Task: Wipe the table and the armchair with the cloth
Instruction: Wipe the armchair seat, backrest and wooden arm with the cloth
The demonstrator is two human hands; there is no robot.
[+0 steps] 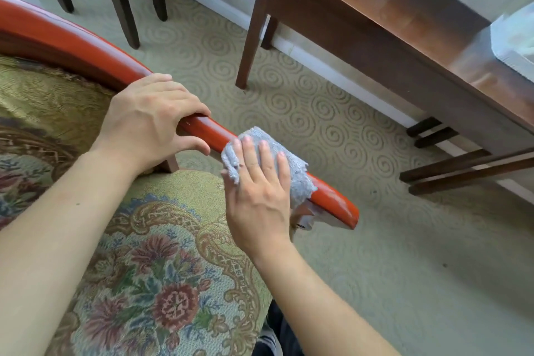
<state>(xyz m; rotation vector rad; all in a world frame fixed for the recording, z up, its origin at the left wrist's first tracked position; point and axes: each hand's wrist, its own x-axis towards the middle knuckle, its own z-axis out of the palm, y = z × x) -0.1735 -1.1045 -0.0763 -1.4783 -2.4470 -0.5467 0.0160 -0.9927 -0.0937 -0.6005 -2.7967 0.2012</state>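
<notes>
The right hand lies flat with straight fingers on the grey cloth, pressing it onto the near end of the armchair's red wooden armrest. The left hand curls its fingers over the same armrest just left of the cloth, thumb underneath, gripping the wood. Well apart to the far right stands the brown desk on the swirl-patterned carpet.
</notes>
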